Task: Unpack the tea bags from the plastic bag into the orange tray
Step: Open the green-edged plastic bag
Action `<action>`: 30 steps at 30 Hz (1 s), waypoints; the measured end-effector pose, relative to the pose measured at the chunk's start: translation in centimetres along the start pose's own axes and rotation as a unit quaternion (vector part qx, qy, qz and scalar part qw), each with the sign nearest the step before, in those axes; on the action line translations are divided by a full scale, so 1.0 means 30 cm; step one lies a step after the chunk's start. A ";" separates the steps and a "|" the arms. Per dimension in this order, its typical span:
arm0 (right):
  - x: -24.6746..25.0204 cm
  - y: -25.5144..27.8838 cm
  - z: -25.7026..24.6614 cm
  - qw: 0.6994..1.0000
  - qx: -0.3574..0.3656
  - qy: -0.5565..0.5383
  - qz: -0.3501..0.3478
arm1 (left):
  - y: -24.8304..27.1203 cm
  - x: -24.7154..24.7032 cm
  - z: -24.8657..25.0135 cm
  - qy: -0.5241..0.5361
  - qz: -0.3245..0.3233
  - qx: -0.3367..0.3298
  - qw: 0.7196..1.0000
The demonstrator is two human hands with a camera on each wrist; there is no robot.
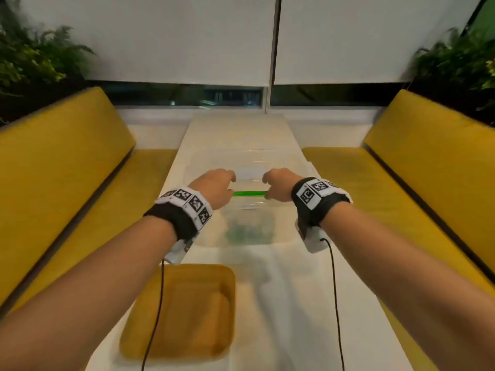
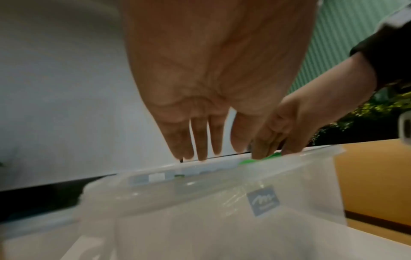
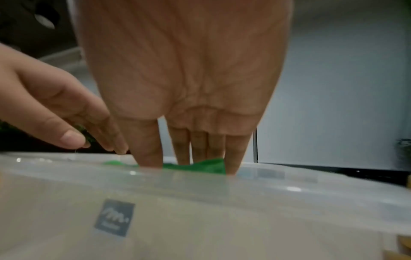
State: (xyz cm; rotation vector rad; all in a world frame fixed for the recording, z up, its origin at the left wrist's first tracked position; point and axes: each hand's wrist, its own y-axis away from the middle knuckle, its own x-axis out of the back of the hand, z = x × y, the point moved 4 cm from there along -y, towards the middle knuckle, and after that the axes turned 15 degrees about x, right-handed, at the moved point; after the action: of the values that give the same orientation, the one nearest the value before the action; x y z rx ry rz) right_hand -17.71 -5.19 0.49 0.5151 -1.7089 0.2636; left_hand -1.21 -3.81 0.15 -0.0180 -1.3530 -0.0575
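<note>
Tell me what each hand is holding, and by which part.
Both hold the clear plastic bag by its green zip strip at the top: left hand at the strip's left end, right hand at its right end.

— What's that long white table (image 1: 294,303) carrying, down the middle of the frame?

— 2 things: an orange tray (image 1: 150,341) at lower left, and a clear plastic container (image 1: 284,238) just beyond it, centre frame, blurred.

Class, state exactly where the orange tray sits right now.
In the head view, the orange tray lies on the white table, nearest the camera and left of centre, below the left hand and in front of the clear plastic bag.
</note>
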 end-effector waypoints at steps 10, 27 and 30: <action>0.037 -0.041 0.024 0.999 0.048 0.017 0.006 | -0.104 -0.004 0.036 -0.022 -0.060 0.028 0.998; 0.391 0.596 -0.204 0.969 0.154 0.023 0.190 | 0.432 0.398 0.167 0.177 0.140 -0.182 0.957; 0.222 0.653 -0.183 0.982 0.138 0.006 0.128 | 0.490 0.218 0.159 0.185 0.067 -0.157 0.968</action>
State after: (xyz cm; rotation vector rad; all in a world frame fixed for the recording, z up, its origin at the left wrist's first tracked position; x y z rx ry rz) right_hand -23.12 13.12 10.19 0.4930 -1.7362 0.6948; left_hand -3.71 10.89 7.85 -0.3510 -0.9546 -0.1537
